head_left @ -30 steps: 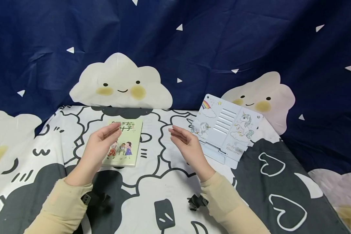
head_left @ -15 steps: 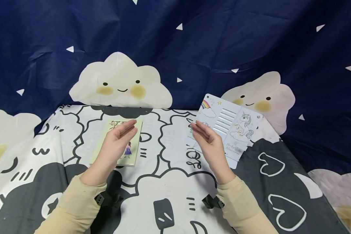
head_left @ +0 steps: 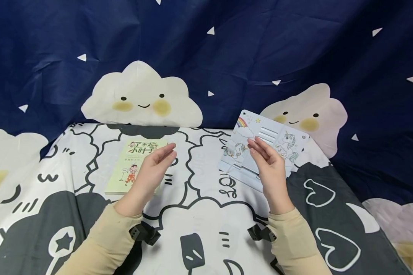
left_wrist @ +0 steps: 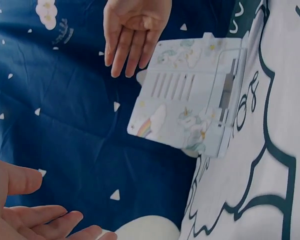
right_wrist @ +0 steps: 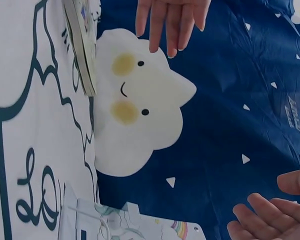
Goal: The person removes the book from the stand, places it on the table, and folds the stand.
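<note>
My left hand [head_left: 150, 172] is raised over the cloth with fingers stretched out, palm turned inward, holding nothing. In the head view it overlaps the lower right part of a pale green book [head_left: 124, 168] with Chinese characters and cartoon children on its cover. My right hand [head_left: 270, 168], its fingers also extended and holding nothing, overlaps a light blue unicorn-printed book stand [head_left: 239, 149]. The left wrist view shows the slotted panel and lower ledge of this stand [left_wrist: 175, 95]. In the right wrist view the book [right_wrist: 80, 45] shows its page edges.
A white and dark grey cartoon cloth [head_left: 206, 214] covers the table. Behind it hangs a navy curtain [head_left: 227, 49] with white triangles and smiling clouds [head_left: 142, 95]. Small black cameras [head_left: 145, 233] are strapped at both wrists.
Both hands have moved to the right, keeping their fingers extended. More of the book's left side shows now, and the right hand now covers part of the stand. Book and stand stayed put.
</note>
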